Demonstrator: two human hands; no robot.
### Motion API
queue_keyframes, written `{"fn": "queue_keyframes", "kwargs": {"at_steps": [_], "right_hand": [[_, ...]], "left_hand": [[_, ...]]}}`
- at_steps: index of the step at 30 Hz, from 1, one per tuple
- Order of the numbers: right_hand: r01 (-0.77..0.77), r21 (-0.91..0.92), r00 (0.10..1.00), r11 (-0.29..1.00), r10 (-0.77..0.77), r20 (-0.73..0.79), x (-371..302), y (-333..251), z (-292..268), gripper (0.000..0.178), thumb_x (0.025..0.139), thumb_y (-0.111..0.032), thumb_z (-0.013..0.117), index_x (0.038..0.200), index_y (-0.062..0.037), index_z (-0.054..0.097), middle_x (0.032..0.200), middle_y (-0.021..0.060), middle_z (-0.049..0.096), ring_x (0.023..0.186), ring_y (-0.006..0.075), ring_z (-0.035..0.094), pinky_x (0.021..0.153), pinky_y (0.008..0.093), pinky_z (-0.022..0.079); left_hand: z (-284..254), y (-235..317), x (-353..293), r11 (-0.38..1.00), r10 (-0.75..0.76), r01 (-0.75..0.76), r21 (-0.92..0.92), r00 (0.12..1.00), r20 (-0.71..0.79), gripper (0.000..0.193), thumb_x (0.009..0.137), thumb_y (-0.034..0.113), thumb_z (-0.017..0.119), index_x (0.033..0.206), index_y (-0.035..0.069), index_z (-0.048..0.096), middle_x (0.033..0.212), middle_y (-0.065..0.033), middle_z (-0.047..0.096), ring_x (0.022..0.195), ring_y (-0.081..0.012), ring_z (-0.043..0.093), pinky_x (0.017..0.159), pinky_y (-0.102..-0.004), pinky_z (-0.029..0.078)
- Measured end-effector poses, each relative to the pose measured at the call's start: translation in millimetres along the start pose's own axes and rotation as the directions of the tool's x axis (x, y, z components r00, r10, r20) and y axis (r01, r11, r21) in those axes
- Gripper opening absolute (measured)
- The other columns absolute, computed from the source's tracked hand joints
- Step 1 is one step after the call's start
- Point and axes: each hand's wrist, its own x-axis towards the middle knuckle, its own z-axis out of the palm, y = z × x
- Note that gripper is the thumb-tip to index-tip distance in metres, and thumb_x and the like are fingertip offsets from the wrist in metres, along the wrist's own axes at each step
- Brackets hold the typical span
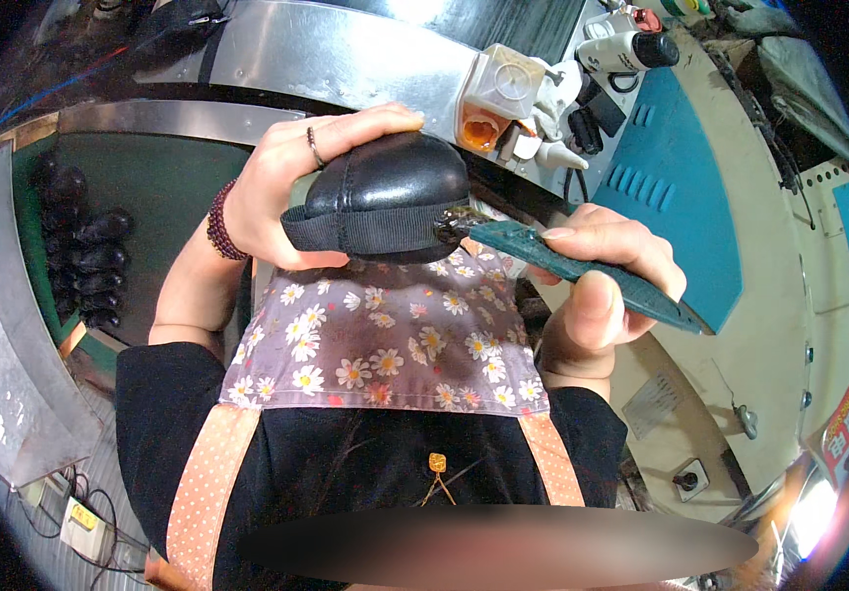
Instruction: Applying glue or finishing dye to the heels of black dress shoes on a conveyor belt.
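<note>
My left hand (276,177) grips a black shoe (390,175) from its left side, fingers over the top and thumb below. Glossy and rounded, the shoe has a seam across it and a ribbed black band (375,229) along its lower edge. In my right hand (613,271) is a brush (577,264) with a flat, worn green handle, pinched between thumb and fingers. Its dark, clotted bristles meet the right end of the band. Below them spreads a daisy-print apron (385,340) over my chest.
Several black shoes (99,261) lie in a green-lined bin at left. Beyond my hands, a metal worktop (345,49) holds a translucent plastic container (508,84) with orange-brown stuff at its base, a white nozzle bottle (560,156) and a white black-capped bottle (621,51). A blue-green vented panel (676,197) stands right.
</note>
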Motion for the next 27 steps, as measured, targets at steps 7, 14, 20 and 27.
{"fn": "queue_keyframes", "kwargs": {"at_steps": [7, 14, 20, 27], "right_hand": [[-0.001, -0.216, 0.996, 0.976, -0.018, -0.087, -3.7, -4.8, -18.1, 0.017, 0.065, -0.007, 0.079, 0.074, 0.0029, 0.067, 0.064, 0.0108, 0.065, 0.051, 0.0169, 0.059, 0.048, 0.0257, 0.044], [0.001, 0.21, 1.0, 0.978, 0.004, -0.025, 8.2, -14.1, -5.1, 0.015, 0.068, -0.006, 0.078, 0.075, 0.0026, 0.069, 0.068, 0.0129, 0.068, 0.051, 0.0162, 0.059, 0.046, 0.0266, 0.042], [0.014, 0.116, 0.988, 0.993, 0.004, -0.153, 11.9, -17.5, 19.3, 0.041, 0.082, -0.035, 0.072, 0.069, 0.0026, 0.061, 0.05, 0.0058, 0.054, 0.037, 0.0091, 0.041, 0.039, 0.0221, 0.027], [0.051, 0.065, 0.977, 0.997, -0.036, -0.208, 18.2, -15.7, 26.4, 0.039, 0.084, -0.031, 0.071, 0.068, 0.0027, 0.059, 0.051, 0.0074, 0.055, 0.037, 0.0093, 0.043, 0.038, 0.0225, 0.028]], "left_hand": [[-3.6, 1.0, -2.0, 0.999, -0.026, 0.027, -0.023, 0.999, 0.023, 0.09, 0.065, 0.048, 0.076, 0.127, -0.01, 0.048, 0.123, -0.0221, 0.058, 0.114, -0.0297, 0.058, 0.101, -0.0366, 0.041], [-2.4, 2.7, -4.0, 0.979, -0.083, 0.091, -0.181, 0.995, 0.055, 0.093, 0.059, 0.047, 0.079, 0.125, -0.012, 0.048, 0.124, -0.0231, 0.056, 0.115, -0.03, 0.057, 0.101, -0.0372, 0.04], [-3.3, 4.1, 0.6, 0.992, -0.034, 0.044, -0.121, 0.995, 0.089, 0.092, 0.06, 0.05, 0.076, 0.124, -0.011, 0.05, 0.12, -0.0229, 0.059, 0.112, -0.0314, 0.059, 0.097, -0.0366, 0.044], [-2.0, 9.0, 4.4, 0.998, 0.017, -0.01, -0.061, 0.994, 0.11, 0.09, 0.063, 0.053, 0.073, 0.125, -0.009, 0.05, 0.117, -0.022, 0.06, 0.108, -0.0326, 0.062, 0.092, -0.035, 0.047]]}}
